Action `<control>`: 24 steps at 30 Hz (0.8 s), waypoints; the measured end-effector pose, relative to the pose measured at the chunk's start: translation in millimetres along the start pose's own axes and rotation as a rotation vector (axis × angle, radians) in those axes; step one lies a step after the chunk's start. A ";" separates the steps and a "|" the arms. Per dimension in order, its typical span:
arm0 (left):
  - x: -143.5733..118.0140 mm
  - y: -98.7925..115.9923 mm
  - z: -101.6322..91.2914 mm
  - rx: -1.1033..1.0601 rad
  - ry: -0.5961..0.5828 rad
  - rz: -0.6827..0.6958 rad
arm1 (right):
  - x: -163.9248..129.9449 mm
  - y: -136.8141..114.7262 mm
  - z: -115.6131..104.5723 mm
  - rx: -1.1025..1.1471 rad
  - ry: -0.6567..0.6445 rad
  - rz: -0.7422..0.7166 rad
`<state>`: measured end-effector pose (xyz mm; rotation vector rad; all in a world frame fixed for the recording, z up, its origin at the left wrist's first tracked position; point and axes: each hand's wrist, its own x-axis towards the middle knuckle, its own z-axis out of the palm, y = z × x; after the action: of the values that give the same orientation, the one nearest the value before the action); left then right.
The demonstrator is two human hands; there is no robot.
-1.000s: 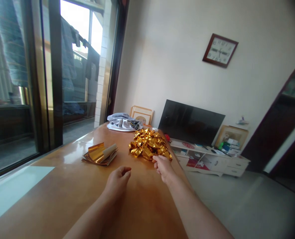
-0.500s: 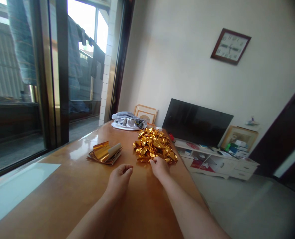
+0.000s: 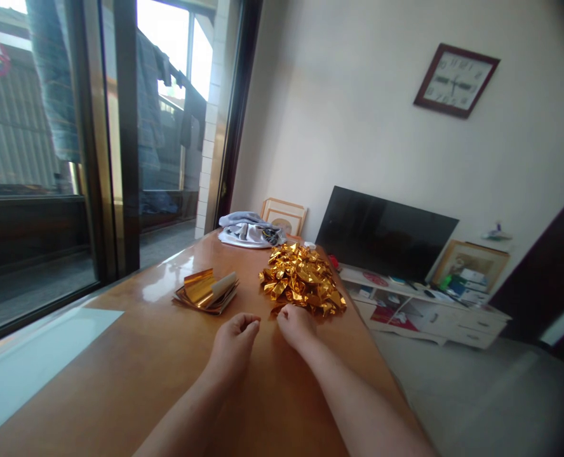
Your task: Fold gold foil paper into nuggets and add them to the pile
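Observation:
A heap of crumpled gold foil pieces (image 3: 303, 279) lies on the wooden table (image 3: 134, 355). My right hand (image 3: 295, 327) rests on the table at the heap's near edge, fingers curled, fingertips touching a gold piece; whether it grips one is hidden. My left hand (image 3: 234, 339) lies just left of it with fingers curled in and nothing visible inside. A stack of flat gold foil sheets (image 3: 206, 292), the top one curling up, sits to the left of the heap, beyond my left hand.
Folded grey-white cloth (image 3: 248, 230) lies at the table's far end. The table's right edge drops to the floor, where a TV (image 3: 387, 231) stands on a low white cabinet (image 3: 429, 311). Glass doors (image 3: 96, 146) run along the left.
My right hand has slid left from the heap's right side to its near edge, closer to my left hand. The left hand has barely moved. The view has shifted slightly.

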<state>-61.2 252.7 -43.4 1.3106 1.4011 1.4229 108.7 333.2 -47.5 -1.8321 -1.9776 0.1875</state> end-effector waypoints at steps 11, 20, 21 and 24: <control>-1.6 3.6 0.2 -0.007 0.006 -0.007 | 13.2 -6.2 3.1 -0.059 0.039 -0.010; -2.0 3.5 0.6 -0.002 0.009 -0.013 | 29.4 -7.3 4.9 -0.083 0.069 0.058; -1.9 3.3 0.6 -0.002 0.008 -0.012 | 30.6 -7.7 4.4 -0.082 0.071 0.066; -1.6 2.6 0.8 0.000 0.002 -0.009 | 32.2 -9.1 2.5 -0.067 0.075 0.080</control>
<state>-59.7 251.0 -41.1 1.3016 1.4066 1.4182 98.4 364.1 -39.0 -1.9324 -1.8826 0.0765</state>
